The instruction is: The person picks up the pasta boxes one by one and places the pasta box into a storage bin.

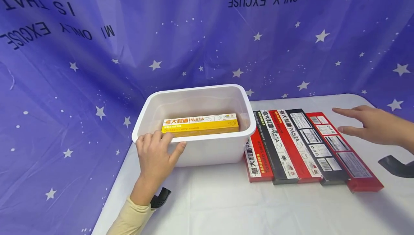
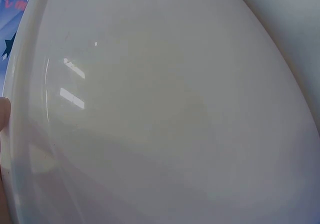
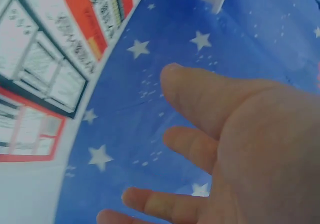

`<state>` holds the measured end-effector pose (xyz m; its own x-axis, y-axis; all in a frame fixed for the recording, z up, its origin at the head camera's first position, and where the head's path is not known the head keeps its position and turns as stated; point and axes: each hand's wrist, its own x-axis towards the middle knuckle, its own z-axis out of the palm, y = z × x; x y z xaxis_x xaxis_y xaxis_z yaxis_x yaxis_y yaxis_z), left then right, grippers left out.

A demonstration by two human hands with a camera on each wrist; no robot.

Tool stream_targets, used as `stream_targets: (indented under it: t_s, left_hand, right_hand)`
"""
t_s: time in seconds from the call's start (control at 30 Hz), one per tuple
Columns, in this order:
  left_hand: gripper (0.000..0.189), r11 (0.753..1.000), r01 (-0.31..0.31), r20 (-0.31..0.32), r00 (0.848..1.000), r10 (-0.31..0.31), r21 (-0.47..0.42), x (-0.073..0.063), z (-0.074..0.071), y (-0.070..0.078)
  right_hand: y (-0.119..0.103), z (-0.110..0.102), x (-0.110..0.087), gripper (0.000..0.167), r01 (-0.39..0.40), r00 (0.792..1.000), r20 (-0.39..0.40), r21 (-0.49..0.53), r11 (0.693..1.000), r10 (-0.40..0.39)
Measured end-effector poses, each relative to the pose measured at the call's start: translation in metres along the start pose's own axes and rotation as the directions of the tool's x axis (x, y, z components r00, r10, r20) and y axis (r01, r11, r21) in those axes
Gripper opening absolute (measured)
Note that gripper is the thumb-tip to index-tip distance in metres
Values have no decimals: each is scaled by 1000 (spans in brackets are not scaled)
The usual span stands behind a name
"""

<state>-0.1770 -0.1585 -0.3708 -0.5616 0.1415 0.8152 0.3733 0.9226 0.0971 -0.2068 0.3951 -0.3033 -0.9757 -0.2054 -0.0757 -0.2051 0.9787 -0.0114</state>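
Observation:
A white plastic bin (image 1: pixel 207 154) stands on the table with a yellow pasta box (image 1: pixel 200 126), marked chicken curry sauce, lying inside. My left hand (image 1: pixel 155 157) grips the bin's near rim at the left corner, fingers over the edge and thumb along the outside. In the left wrist view the bin's smooth wall (image 2: pixel 150 108) fills nearly everything. My right hand (image 1: pixel 372 125) hovers with fingers extended and holds nothing. It is nearest the rightmost red pasta box (image 1: pixel 347 152), which lies back side up. The right wrist view shows this hand (image 3: pixel 250 139) with its fingers spread.
Right of the bin lie several red and black pasta boxes (image 1: pixel 281 143) side by side, the leftmost close against it. A white cloth covers the table (image 1: pixel 210 206). A purple star-printed curtain (image 1: pixel 200 41) hangs behind and to the left.

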Motion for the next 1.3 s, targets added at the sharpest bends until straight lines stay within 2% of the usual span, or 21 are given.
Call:
stream_targets:
  t_s: [0.33,0.57,0.73,0.87,1.07,1.3]
  left_hand:
    - [73,1000,-6,-18,1000,6,3,-3,2,0]
    - [73,1000,-4,-4,1000,4,1,-4,3,1]
    - [73,1000,-5,7,1000,5,-4,-3,3,1]
    - [73,1000,-7,10,1000,7,-6,-2,3,1]
    - [74,1000,-5,0,1000,5,6,-1,2,0]
    - [74,1000,-2,6,1000,1,12,-1,1,-1]
  right_hand:
    - [26,66,-30,72,-33,999,14,82,996,32]
    - [33,114,-51,77,-128,991,54,170,977,121]
    - [27,142,-65,81,-204,978,87,239,949,188]
    - [20,152,-71,82,-233,971,103,244,941,214]
    - [14,157,-69,77,-184,982,7,252,950,189]
    - [12,166,-67,77,-175,975,-93,242,954,202]
